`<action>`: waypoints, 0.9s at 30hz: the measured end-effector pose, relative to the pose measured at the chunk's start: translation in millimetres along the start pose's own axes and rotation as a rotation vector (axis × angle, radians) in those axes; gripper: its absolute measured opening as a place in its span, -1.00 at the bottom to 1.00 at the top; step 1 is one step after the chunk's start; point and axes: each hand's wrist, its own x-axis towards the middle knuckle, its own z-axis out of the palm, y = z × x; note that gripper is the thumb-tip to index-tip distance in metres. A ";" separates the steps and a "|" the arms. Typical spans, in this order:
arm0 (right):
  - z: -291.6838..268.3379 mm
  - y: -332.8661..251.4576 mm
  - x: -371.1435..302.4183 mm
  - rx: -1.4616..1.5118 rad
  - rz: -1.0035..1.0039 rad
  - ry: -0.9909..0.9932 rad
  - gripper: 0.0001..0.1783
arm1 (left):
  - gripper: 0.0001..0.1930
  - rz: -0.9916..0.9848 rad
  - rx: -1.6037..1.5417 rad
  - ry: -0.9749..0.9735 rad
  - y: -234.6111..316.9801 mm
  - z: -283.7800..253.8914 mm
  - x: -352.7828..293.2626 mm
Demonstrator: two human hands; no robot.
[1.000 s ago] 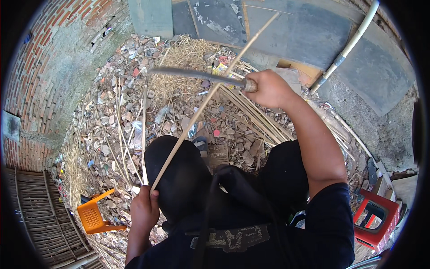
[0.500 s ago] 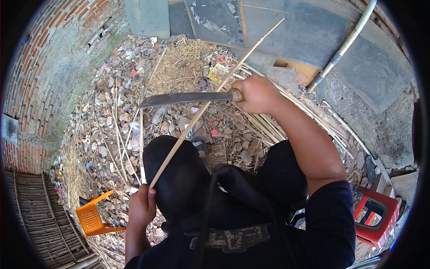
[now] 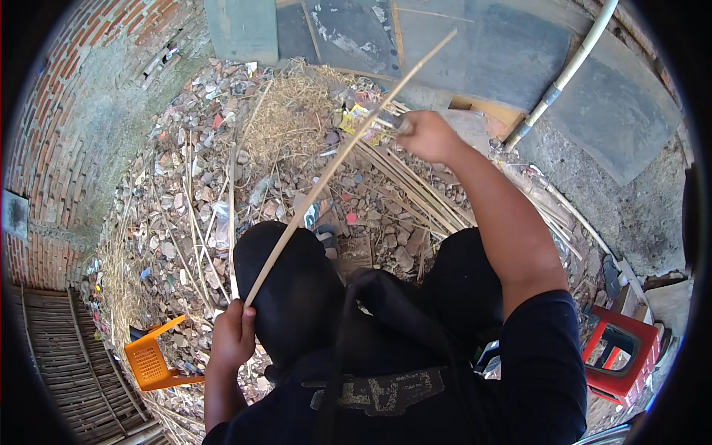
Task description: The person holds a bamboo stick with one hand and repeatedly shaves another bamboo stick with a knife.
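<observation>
My left hand [image 3: 233, 334] is closed around the lower end of a long pale bamboo strip [image 3: 304, 204], which slants up and right across my left knee. A second pale strip [image 3: 233, 222] runs almost straight up from the same hand; whether it is gripped too, I cannot tell. My right hand [image 3: 429, 137] is wrapped round the handle of a machete [image 3: 387, 119] near the upper part of the slanting strip. The machete's blade is seen nearly edge-on, and most of it is hard to make out.
Rubble and litter cover the ground, with dry shavings [image 3: 293, 111] ahead. Several bamboo strips [image 3: 415, 185] lie beyond my knees. An orange plastic chair [image 3: 152, 362] stands left, a red plastic stool [image 3: 638, 363] right. A brick wall [image 3: 55, 148] rises left; a pole [image 3: 567, 78] leans at the far right.
My right hand has moved slightly up and right. The machete blade, broadside and pointing left before, has turned nearly edge-on. The slanting strip's far tip has shifted slightly left.
</observation>
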 end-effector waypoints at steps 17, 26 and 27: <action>-9.3 1.9 2.3 -0.138 0.014 0.019 -0.56 | -0.59 0.026 0.025 -0.019 -2.2 -10.3 -2.7; -26.0 -27.0 -11.0 -0.119 0.017 -0.031 -0.51 | -0.82 -0.072 -0.143 0.079 -6.1 -4.0 -13.7; -23.0 -20.5 -9.1 -0.114 0.015 -0.034 -0.51 | -0.81 -0.039 -0.033 0.145 -2.8 -3.2 -16.7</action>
